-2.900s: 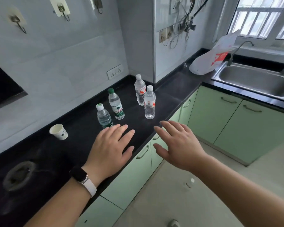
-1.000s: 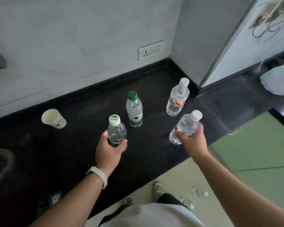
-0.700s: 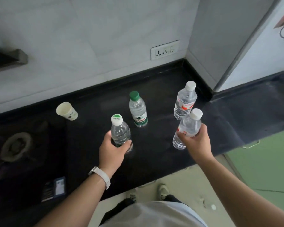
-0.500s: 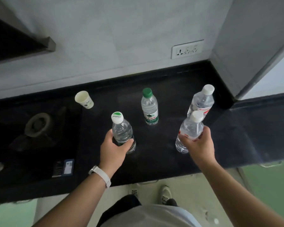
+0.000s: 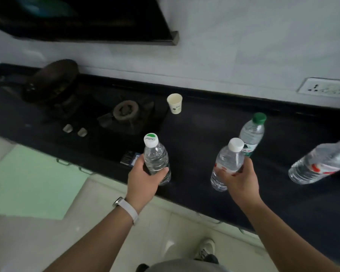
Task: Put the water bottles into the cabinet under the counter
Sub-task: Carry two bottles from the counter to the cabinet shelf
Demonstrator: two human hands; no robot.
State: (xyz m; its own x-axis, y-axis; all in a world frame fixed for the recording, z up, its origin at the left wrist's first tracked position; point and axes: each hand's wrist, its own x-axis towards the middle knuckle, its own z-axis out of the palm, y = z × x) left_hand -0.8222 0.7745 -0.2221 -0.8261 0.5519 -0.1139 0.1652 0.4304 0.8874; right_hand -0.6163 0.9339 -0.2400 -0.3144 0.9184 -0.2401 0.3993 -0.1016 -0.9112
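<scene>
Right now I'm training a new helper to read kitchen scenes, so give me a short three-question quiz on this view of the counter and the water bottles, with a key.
1. Multiple choice: the left hand grips a clear plastic bottle with which cap? A) solid green B) white with a green mark C) blue
2. True or false: the right hand is empty.
3. Count: how many water bottles are in neither hand?
Key: 1 B. 2 False: it grips a clear red-labelled bottle with a white cap. 3 Two: the green-capped clear bottle and the red-labelled clear bottle at far right, both on the black counter.
</scene>
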